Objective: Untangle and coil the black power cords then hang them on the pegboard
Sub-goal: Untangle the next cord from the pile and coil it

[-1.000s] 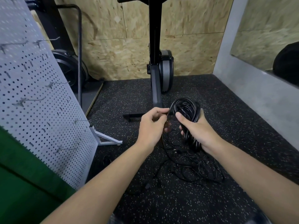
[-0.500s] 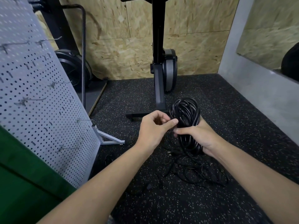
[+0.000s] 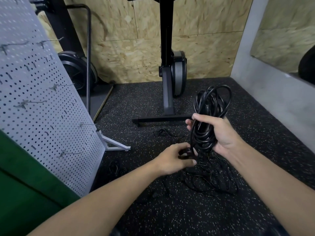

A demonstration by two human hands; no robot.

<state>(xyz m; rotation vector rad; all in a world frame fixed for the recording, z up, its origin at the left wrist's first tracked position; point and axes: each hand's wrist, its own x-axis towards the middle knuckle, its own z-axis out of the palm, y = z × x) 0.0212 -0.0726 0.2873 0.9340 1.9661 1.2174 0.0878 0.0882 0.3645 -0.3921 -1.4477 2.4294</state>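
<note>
My right hand (image 3: pixel 219 133) grips a coil of black power cord (image 3: pixel 210 106) around its middle, with loops standing above the fist. A strand runs down from the coil to my left hand (image 3: pixel 173 160), which pinches it low, just above the floor. Under both hands a tangled pile of black cords (image 3: pixel 213 178) lies on the speckled rubber floor. A plug end (image 3: pixel 154 195) trails toward me. The white pegboard (image 3: pixel 39 103) leans on the left with several bare metal hooks (image 3: pixel 68 153).
A black exercise machine's post and base bar (image 3: pixel 163 119) stands just behind the cords. A fan-wheel machine (image 3: pixel 76 74) sits behind the pegboard's foot (image 3: pixel 115 147). Small cord bundles (image 3: pixel 115 168) lie near the board. A grey wall (image 3: pixel 272 99) closes the right side.
My left hand dropped from the coil's top down to a strand near the floor. The coil in my right hand rose a little and shows more loops.
</note>
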